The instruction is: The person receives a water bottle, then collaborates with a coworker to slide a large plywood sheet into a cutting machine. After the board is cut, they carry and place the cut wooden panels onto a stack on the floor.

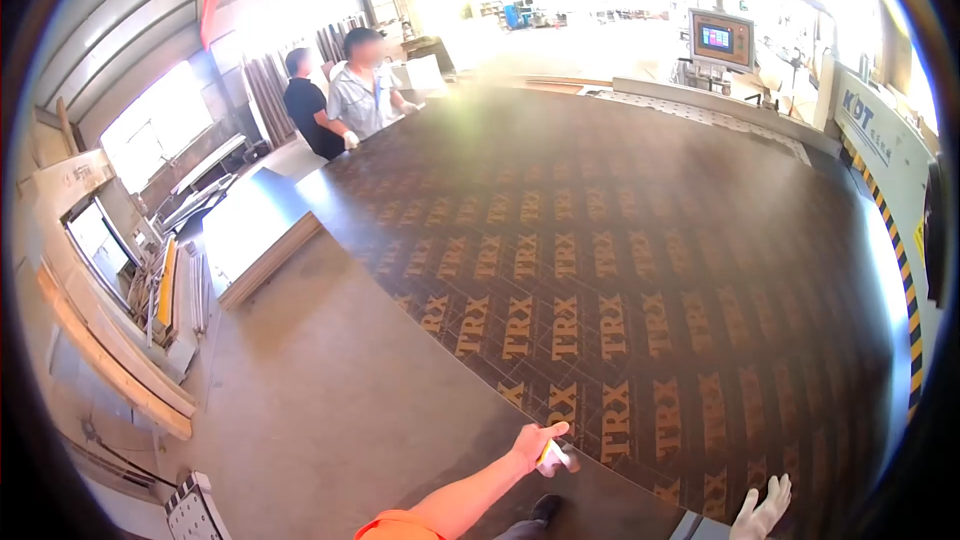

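Note:
A large dark brown panel (600,270), printed over and over with "TRX" in gold letters, spreads across the machine table before me. At its near left edge is my left hand (538,443), bare, its fingers closed around what looks like a crumpled white glove (556,457) with a yellow edge. The thumb points toward the panel; whether it touches cannot be told. My right hand (762,510), in a white glove, is at the bottom right over the panel's near edge. Its fingers are spread and nothing is in them.
Two people (365,90) stand at the panel's far left corner, one with gloved hands by the edge. A stack of boards (262,235) stands left on the grey floor. A control screen (720,38) and a KDT machine beam (880,130) with striped edging are at right.

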Available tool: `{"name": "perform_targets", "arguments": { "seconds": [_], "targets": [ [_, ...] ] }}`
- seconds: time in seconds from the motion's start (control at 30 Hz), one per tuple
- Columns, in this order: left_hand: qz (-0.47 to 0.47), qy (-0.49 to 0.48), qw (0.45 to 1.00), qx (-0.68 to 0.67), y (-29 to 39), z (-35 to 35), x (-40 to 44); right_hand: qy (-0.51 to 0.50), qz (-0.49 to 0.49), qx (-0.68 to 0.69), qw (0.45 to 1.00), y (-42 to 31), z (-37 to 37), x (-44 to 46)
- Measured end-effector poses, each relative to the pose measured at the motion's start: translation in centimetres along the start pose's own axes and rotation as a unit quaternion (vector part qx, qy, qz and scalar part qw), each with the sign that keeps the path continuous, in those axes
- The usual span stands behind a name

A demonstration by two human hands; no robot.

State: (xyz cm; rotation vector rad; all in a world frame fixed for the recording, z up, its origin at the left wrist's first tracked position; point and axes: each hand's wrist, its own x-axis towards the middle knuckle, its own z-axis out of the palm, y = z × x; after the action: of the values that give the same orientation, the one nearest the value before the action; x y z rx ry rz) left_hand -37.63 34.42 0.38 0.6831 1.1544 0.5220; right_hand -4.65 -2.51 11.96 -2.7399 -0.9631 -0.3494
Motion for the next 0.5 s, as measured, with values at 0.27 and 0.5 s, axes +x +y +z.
{"name": "perform_targets", "arguments": {
  "seconds": [0.27,0.5],
  "targets": [
    [0.151,0.184,0.879,0.414,-1.1,-0.3,2.8,-0.074,0.079,0.047,0.993,-0.5,11.1,3.5],
    [0.238,0.262,0.835,0.422,-6.1,2.7,-3.6,-0.086,0.061,0.034,0.994,1.7,11.0,5.9]
  ]
}}
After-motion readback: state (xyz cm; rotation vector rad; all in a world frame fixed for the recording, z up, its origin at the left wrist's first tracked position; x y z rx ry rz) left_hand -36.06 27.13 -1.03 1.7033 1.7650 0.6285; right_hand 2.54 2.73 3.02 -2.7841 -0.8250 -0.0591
